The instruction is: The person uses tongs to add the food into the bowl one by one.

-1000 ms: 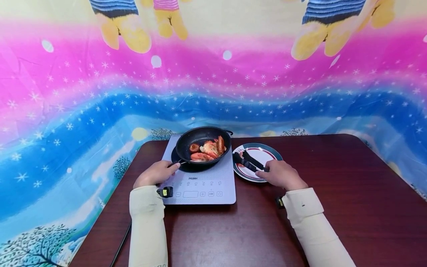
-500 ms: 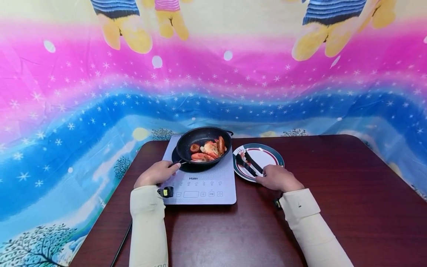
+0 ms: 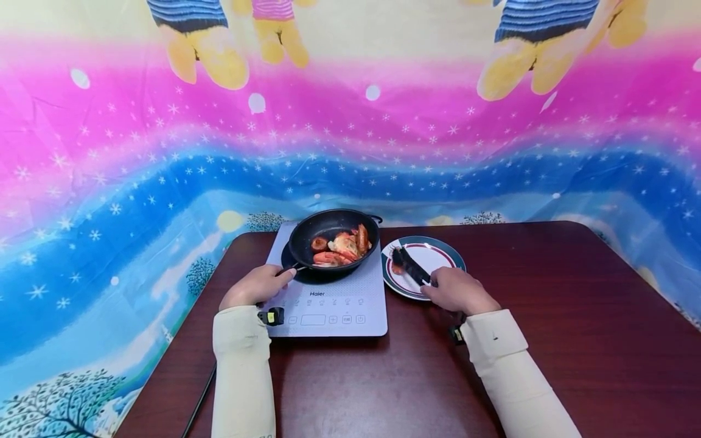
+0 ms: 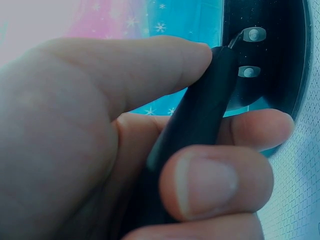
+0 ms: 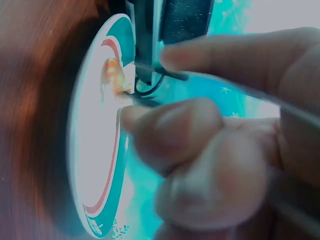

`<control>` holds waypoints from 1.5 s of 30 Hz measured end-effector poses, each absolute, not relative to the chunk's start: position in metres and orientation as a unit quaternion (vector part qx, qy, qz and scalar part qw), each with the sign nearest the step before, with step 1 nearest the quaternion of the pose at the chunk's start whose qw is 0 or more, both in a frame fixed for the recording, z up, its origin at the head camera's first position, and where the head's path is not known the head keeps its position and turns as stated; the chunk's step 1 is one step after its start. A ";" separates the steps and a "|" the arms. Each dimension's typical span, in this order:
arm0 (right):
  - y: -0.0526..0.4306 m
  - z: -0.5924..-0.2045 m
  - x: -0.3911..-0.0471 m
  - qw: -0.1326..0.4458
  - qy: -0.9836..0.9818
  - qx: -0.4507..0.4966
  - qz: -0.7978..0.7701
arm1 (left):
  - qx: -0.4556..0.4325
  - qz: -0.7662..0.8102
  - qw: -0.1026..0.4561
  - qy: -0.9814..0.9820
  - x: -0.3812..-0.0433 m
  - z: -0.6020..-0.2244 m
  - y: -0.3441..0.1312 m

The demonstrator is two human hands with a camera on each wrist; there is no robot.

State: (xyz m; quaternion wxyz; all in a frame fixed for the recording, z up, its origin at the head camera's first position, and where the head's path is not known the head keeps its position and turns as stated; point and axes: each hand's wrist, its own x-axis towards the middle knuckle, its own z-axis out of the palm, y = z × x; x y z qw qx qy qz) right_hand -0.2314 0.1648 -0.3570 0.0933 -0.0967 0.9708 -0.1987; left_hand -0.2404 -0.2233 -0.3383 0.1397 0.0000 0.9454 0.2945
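Note:
My left hand (image 3: 260,285) grips the black handle (image 4: 195,120) of a frying pan (image 3: 306,234), fingers curled round it in the left wrist view. In the pan lie reddish-orange crab or shellfish pieces (image 3: 344,245) and browned pieces. My right hand (image 3: 459,289) holds black-tipped tongs (image 3: 414,267) over a white plate (image 3: 440,255) with a green and red rim. The tongs' tips are at a small orange-red food piece (image 3: 398,269) on the plate's left side. Whether they pinch it, I cannot tell. The right wrist view is blurred, the metal tongs partly hidden behind fingers.
The pan sits on a white Haier induction cooktop (image 3: 350,328), with the plate close to its right side. A black cord (image 3: 199,398) runs down at the left. The brown table (image 3: 547,274) meets a patterned cloth backdrop (image 3: 350,164).
My right hand has moved slightly left. The tongs' arms, apart earlier, have drawn together at the food piece on the plate. My left hand and the pan stay in place.

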 end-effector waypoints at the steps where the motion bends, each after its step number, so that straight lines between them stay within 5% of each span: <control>1: 0.166 -0.356 -0.231 0.092 0.971 -0.096 -0.201 | 0.001 0.294 0.139 0.946 -0.240 -0.338 -0.223; 25: 0.175 -0.346 -0.231 0.113 0.954 -0.076 -0.268 | -0.001 0.293 0.137 0.946 -0.241 -0.335 -0.222; 45: 0.140 -0.337 -0.218 -0.041 0.919 -0.140 -0.367 | 0.004 0.287 0.136 0.948 -0.237 -0.336 -0.222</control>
